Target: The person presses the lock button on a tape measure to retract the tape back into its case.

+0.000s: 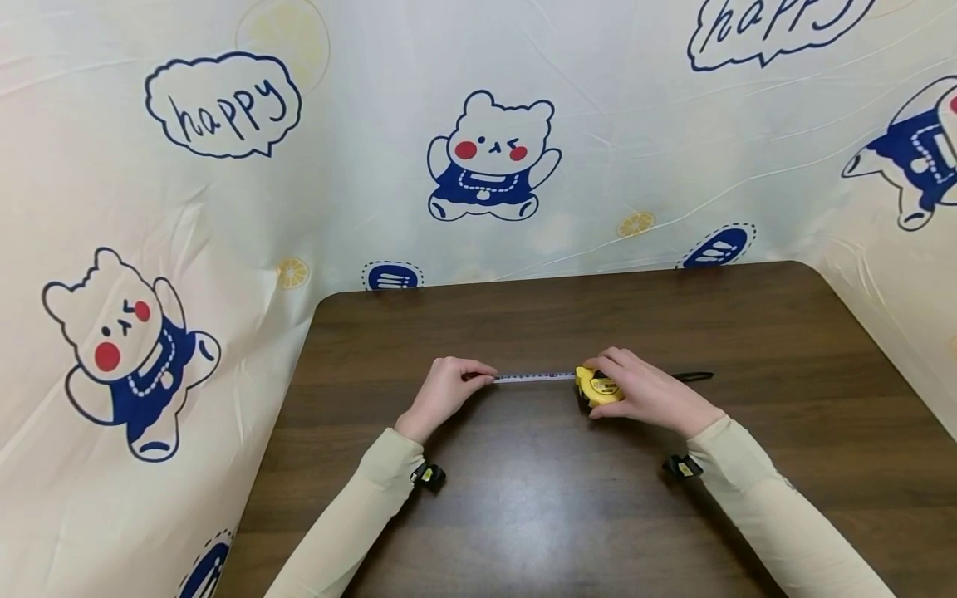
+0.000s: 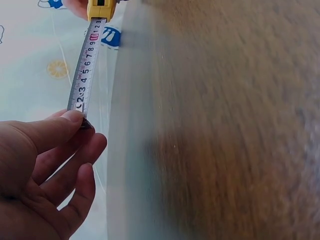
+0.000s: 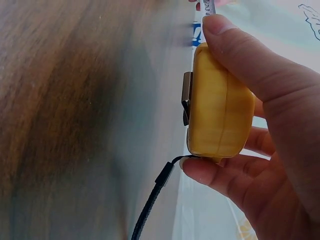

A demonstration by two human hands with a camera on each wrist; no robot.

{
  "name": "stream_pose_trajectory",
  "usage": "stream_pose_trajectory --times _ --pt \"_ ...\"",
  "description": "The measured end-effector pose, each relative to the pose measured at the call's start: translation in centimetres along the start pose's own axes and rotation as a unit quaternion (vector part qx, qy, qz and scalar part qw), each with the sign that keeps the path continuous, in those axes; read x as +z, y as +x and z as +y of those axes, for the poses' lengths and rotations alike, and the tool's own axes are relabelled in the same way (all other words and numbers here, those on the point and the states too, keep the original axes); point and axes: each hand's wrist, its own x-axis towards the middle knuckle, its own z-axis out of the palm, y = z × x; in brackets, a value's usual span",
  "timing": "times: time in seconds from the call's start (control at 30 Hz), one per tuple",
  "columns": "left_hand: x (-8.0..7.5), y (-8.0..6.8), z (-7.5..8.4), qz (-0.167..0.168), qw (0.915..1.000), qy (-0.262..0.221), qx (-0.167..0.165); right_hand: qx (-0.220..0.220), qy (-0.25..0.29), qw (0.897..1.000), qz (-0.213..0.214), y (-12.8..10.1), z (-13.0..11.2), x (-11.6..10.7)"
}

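A yellow tape measure (image 1: 601,389) is in my right hand (image 1: 645,389), over the far middle of the table. The fingers and thumb wrap its yellow case (image 3: 217,105), with the thumb tip close to where the blade comes out. A metal clip (image 3: 186,95) sits on one side of the case, and a black wrist strap (image 3: 150,205) hangs from its end. The white blade (image 1: 534,377) runs out straight to the left. My left hand (image 1: 441,394) pinches the blade's end between thumb and fingers. Numbers past the red 10 show on the drawn-out blade (image 2: 87,65) in the left wrist view.
The dark wood-grain table (image 1: 516,490) lies under both hands. Behind it and at the sides hangs a pale cloth (image 1: 359,183) printed with bears, orange slices and "happy" bubbles. Small black wrist cameras are on the left sleeve (image 1: 385,461) and the right sleeve (image 1: 736,453).
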Motion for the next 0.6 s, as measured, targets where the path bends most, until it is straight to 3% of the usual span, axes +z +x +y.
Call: stream_pose_trajectory --times 0.6 --pt "0.68 0.13 1.02 -0.011 0.9999 -0.004 0.012 0.007 -0.001 1.000 -0.006 0.18 -0.72 0.02"
